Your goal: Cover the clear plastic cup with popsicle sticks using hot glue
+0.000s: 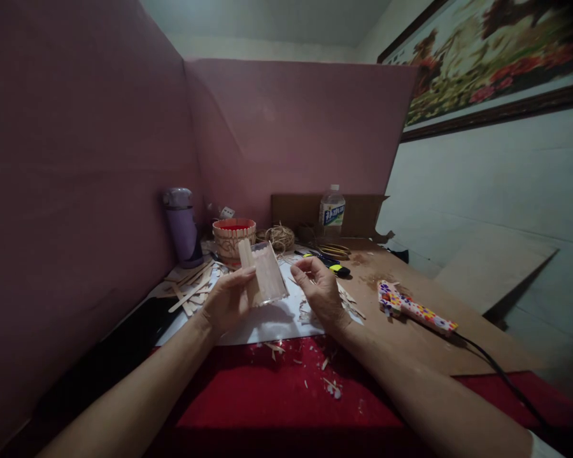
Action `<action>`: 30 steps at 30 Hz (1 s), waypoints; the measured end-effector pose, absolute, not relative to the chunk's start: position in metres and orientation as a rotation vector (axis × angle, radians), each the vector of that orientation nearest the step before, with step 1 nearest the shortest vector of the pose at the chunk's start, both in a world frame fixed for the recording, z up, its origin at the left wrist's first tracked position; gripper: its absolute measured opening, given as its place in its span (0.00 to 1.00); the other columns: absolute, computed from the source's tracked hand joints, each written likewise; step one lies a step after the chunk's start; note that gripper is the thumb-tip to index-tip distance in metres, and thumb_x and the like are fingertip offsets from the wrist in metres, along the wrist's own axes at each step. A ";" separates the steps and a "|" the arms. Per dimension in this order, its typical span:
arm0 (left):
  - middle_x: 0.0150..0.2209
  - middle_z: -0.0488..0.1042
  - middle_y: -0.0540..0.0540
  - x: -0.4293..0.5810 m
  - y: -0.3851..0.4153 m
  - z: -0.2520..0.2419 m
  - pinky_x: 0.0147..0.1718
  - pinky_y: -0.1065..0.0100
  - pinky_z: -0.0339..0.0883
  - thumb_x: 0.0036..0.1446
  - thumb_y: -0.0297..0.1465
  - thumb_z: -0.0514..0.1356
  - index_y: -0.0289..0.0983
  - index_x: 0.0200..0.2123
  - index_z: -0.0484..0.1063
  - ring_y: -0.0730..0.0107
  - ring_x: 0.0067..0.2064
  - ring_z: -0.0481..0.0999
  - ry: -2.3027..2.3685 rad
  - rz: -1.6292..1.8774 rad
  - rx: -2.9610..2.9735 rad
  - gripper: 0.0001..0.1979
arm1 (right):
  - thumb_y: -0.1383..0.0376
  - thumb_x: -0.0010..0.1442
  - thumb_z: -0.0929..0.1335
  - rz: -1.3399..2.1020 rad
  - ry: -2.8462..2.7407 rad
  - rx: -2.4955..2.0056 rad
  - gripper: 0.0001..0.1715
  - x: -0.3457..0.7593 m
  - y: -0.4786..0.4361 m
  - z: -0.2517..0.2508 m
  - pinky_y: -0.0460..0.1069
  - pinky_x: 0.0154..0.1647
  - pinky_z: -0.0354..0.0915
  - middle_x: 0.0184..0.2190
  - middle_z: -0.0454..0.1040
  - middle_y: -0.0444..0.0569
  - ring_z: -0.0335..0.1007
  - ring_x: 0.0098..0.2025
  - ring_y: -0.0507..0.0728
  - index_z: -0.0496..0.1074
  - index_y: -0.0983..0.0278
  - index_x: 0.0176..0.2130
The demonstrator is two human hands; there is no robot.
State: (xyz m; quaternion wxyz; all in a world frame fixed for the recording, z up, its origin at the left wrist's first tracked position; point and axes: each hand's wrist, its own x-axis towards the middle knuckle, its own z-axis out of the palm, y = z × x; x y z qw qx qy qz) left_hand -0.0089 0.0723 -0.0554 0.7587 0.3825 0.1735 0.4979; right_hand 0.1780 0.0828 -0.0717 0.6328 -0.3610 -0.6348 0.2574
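Observation:
My left hand (230, 298) grips a small clear box (268, 273) lined with pale wooden sticks, tilted above the white sheet (262, 331). One stick (245, 253) stands up past the box's left edge, near my left thumb. Just right of the box, my right hand (318, 286) has its thumb and fingertips pinched together; whatever lies between them is too small to name. Loose craft sticks (191, 287) are heaped to the left of my left hand. Wood scraps (348, 299) lie beside my right hand.
A purple bottle (183, 229), a stick-covered round container (233, 238) and twine (281, 237) stand behind. Farther right are scissors (337, 250), a yellow-black tool (340, 270) and a clear bottle (333, 213). The patterned glue gun (415, 310) lies on cardboard (439, 350), its cord trailing right.

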 end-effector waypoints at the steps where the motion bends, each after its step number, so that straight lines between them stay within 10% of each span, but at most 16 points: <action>1: 0.37 0.80 0.41 -0.009 0.072 -0.055 0.43 0.62 0.71 0.50 0.24 0.61 0.30 0.49 0.70 0.62 0.37 0.79 0.373 1.065 0.835 0.20 | 0.55 0.56 0.68 0.566 -1.422 -0.835 0.13 0.178 0.083 -0.072 0.51 0.36 0.64 0.27 0.71 0.45 0.68 0.31 0.55 0.69 0.62 0.30; 9: 0.45 0.77 0.38 -0.006 0.066 -0.054 0.52 0.44 0.66 0.52 0.24 0.60 0.36 0.58 0.62 0.54 0.46 0.77 0.346 1.075 0.830 0.28 | 0.52 0.64 0.60 0.444 -1.598 -0.981 0.22 0.199 0.075 -0.045 0.50 0.32 0.65 0.24 0.72 0.47 0.69 0.29 0.55 0.70 0.63 0.28; 15: 0.45 0.77 0.37 -0.008 0.063 -0.053 0.48 0.47 0.70 0.53 0.23 0.60 0.37 0.58 0.62 0.53 0.45 0.78 0.390 1.064 0.876 0.28 | 0.65 0.59 0.61 -0.020 -2.086 -1.516 0.14 0.274 0.052 -0.016 0.52 0.37 0.64 0.34 0.78 0.53 0.73 0.37 0.60 0.76 0.62 0.34; 30: 0.43 0.78 0.36 -0.008 0.062 -0.056 0.50 0.39 0.66 0.55 0.26 0.61 0.34 0.51 0.68 0.53 0.45 0.77 0.451 1.014 0.833 0.19 | 0.61 0.52 0.69 -0.083 -2.175 -1.913 0.18 0.373 0.032 -0.054 0.51 0.40 0.65 0.41 0.78 0.52 0.74 0.41 0.62 0.74 0.61 0.44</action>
